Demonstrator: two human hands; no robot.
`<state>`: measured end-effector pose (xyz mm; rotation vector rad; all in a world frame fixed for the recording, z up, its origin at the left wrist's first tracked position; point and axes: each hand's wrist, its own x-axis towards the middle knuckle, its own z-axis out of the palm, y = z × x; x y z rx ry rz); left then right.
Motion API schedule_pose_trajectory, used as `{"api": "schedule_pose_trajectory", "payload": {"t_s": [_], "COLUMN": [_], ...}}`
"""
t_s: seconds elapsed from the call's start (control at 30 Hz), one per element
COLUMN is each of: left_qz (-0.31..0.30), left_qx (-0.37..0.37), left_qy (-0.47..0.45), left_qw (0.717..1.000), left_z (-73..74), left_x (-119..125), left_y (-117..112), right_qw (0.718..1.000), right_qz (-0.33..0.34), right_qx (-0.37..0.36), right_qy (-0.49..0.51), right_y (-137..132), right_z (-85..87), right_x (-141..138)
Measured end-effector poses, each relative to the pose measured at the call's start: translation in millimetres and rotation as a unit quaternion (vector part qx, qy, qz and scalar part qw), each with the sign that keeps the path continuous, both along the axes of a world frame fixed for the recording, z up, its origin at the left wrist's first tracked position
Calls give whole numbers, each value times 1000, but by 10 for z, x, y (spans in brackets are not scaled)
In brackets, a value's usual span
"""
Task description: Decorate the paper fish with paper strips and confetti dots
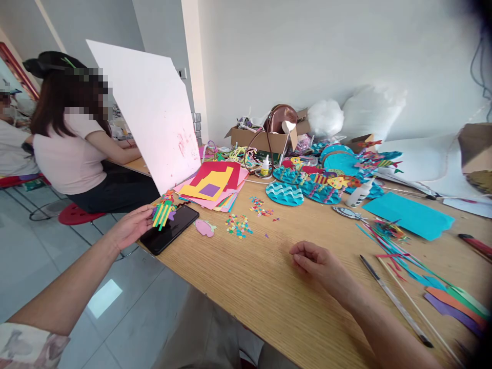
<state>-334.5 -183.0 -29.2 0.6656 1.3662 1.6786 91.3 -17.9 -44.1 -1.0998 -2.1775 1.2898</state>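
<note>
My left hand is at the table's left edge, fingers closed on a green-and-yellow striped paper fish. Other small colourful cutouts lie against the fish, partly hidden by it. Beneath them is a black phone at the edge. My right hand rests on the bare wood, fingers loosely curled in, and nothing shows in them. Between the hands lie a pink paper fish, a scatter of coloured paper dots and a smaller pile of paper bits.
Coloured paper sheets are stacked before an upright white board. Decorated blue ovals, a glue bottle, blue paper and a pen lie rightward. Behind stands a cardboard box. A person sits at left.
</note>
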Motion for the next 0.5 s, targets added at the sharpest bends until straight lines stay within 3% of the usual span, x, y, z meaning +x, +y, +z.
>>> {"api": "schedule_pose_trajectory", "payload": {"t_s": [0.23, 0.37, 0.5], "left_qz": [-6, 10, 42], "left_qx": [-21, -6, -40], "left_qy": [-16, 20, 40], "left_qw": [1000, 1000, 997], "left_z": [139, 305, 403], "left_x": [169, -72, -360], "left_y": [21, -48, -191], "right_qw": [1000, 999, 999], "right_qz": [4, -3, 2], "right_qx": [-30, -49, -42], "right_qy": [-1, 16, 9], "right_y": [-4, -31, -37], "right_z": [13, 58, 75], "right_x": [5, -11, -26]}}
